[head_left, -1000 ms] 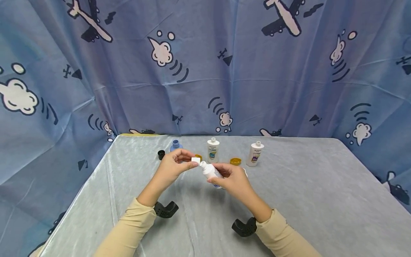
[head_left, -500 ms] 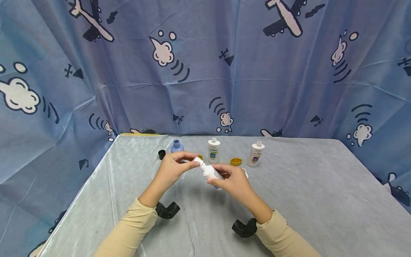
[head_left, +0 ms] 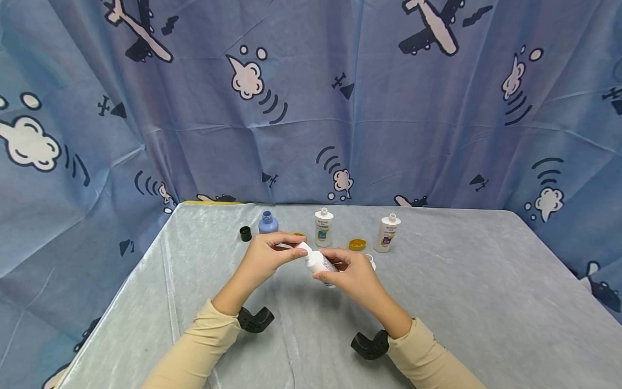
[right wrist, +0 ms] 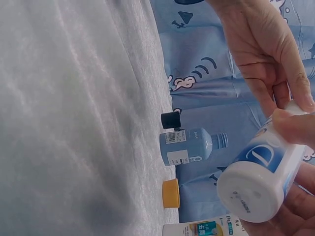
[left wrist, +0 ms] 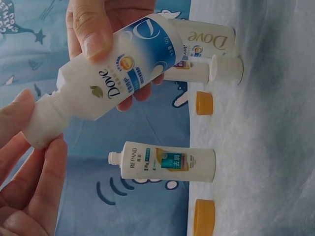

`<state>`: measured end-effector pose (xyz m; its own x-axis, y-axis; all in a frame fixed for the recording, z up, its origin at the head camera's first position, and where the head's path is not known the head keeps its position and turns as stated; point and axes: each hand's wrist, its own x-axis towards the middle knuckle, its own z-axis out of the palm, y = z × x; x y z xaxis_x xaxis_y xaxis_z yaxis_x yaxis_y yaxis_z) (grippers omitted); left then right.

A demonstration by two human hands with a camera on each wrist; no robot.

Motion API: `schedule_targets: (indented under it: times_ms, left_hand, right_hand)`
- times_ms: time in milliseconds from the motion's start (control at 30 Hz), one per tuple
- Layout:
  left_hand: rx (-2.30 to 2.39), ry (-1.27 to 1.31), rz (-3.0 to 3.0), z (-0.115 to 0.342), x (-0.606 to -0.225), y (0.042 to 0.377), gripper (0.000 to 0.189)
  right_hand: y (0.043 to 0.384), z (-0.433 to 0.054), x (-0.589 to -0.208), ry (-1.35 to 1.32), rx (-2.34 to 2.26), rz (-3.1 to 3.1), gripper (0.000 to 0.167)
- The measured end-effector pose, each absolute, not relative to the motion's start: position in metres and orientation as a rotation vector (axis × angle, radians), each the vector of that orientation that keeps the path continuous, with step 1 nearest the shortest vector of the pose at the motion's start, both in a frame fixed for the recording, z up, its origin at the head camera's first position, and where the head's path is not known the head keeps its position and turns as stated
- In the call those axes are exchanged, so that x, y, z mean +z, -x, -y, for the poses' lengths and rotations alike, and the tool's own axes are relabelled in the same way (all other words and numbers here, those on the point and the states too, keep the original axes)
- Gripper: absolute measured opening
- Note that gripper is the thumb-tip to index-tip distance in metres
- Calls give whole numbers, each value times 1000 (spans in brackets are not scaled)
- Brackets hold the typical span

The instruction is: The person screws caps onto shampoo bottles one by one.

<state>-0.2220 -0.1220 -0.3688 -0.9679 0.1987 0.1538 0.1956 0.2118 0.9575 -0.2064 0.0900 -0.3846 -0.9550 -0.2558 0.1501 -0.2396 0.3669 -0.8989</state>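
My right hand (head_left: 357, 272) grips a small white Dove bottle (left wrist: 118, 69) round its body. The bottle is tilted, its neck toward my left hand (head_left: 266, 255) and its printed base showing in the right wrist view. Thumb and fingers of the left hand pinch a white cap (left wrist: 44, 120), which sits over the bottle's neck with a little of the threaded part showing below it. Both hands hold these above the table, in front of the other bottles. In the head view the right fingers cover much of the label.
Uncapped bottles stand behind: a blue one (head_left: 268, 223), a white one with a teal label (head_left: 323, 228), and a white one with a purple label (head_left: 387, 233). Near them lie a black cap (head_left: 245, 233) and yellow caps (head_left: 357, 245). Another Dove bottle (left wrist: 214, 37) and a white cap (left wrist: 229, 70) stand farther right.
The left hand has brought the white cap right and slightly down, from apart from the bottle's mouth onto its neck. The right hand and bottle have stayed nearly still.
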Motion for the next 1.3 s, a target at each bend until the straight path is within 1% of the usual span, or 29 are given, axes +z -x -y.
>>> schedule_targets:
  times_ms: [467, 633, 767, 933, 1033, 1300]
  left_hand:
    - [1927, -492, -2347, 124, -369, 223, 35]
    - [1948, -418, -2354, 125, -363, 222, 42]
    - [1906, -323, -2449, 125, -362, 224, 36]
    - [1854, -303, -2498, 124, -365, 225, 26]
    - [1863, -338, -2485, 125, -365, 225, 24]
    - [1896, -510, -2392, 127, -366, 223, 27]
  right_hand:
    - [208, -90, -386, 445, -1713, -2536, 42]
    - [208, -90, -385, 441, -1714, -2538, 41]
    - [208, -91, -385, 447, -1718, -2534, 41]
    - [208, -91, -386, 451, -1717, -2530, 41]
    - [208, -92, -386, 448, -1719, -2523, 41]
    - [209, -92, -387, 458, -1719, -2525, 41]
